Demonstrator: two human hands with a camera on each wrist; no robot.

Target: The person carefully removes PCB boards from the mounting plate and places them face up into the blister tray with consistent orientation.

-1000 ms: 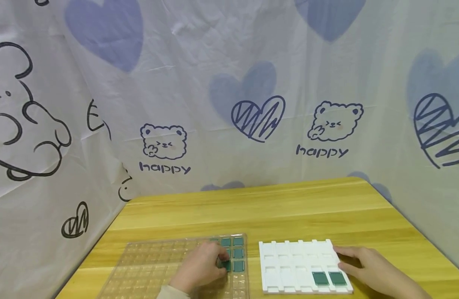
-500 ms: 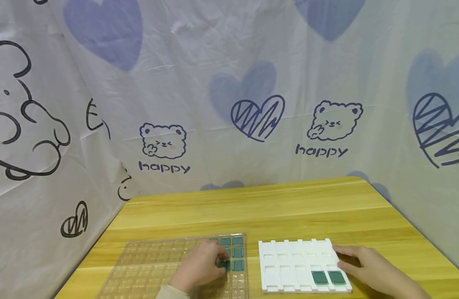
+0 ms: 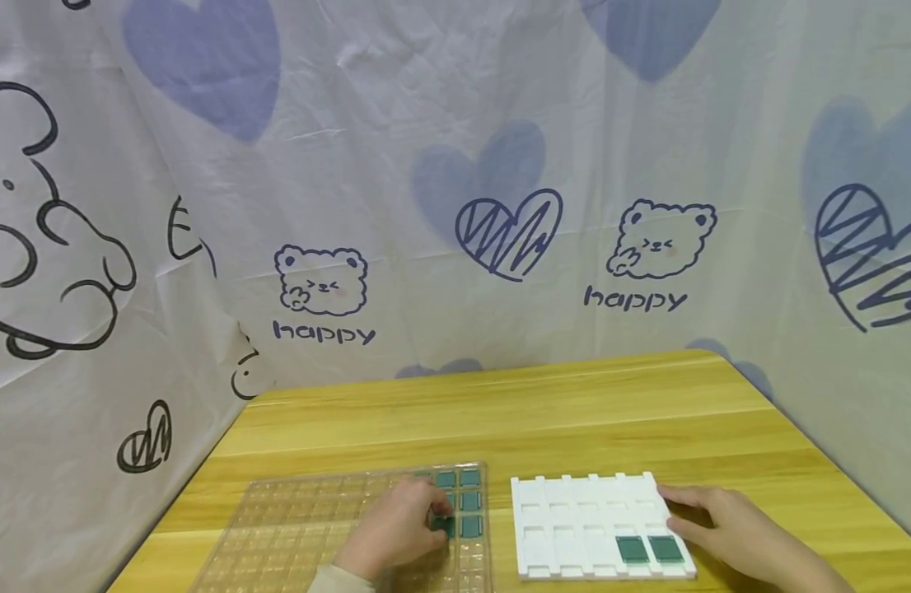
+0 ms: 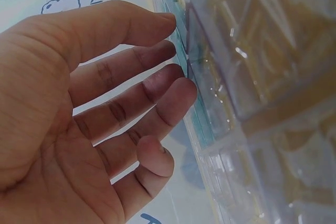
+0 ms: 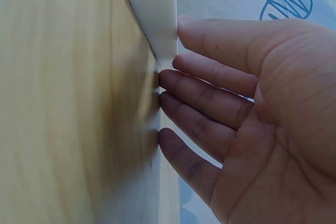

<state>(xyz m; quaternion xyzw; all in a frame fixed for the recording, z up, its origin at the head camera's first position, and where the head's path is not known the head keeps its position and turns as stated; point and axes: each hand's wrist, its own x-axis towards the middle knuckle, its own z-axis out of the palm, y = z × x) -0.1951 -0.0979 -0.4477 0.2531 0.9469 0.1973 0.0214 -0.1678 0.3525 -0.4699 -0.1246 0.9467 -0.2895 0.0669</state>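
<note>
My left hand (image 3: pixel 396 527) is over a clear plastic tray (image 3: pixel 307 519) divided into small pockets. Its fingertips touch down at a green square chip (image 3: pixel 444 527) that lies in a pocket, partly hidden by the fingers. In the left wrist view the fingers are loosely bent, and thumb and fingertips meet the tray's surface beside the green chips (image 4: pixel 202 121). A white slotted tray (image 3: pixel 567 527) lies to the right, with two green chips (image 3: pixel 633 549) in its near right slots. My right hand (image 3: pixel 737 527) touches that tray's right edge with thumb and fingers extended.
More green chips (image 3: pixel 470 500) sit in the right-hand columns of the clear tray. Both trays lie on a yellow wood-grain table (image 3: pixel 500 412). A white cloth (image 3: pixel 426 107) printed with hearts and bears hangs behind and at the sides.
</note>
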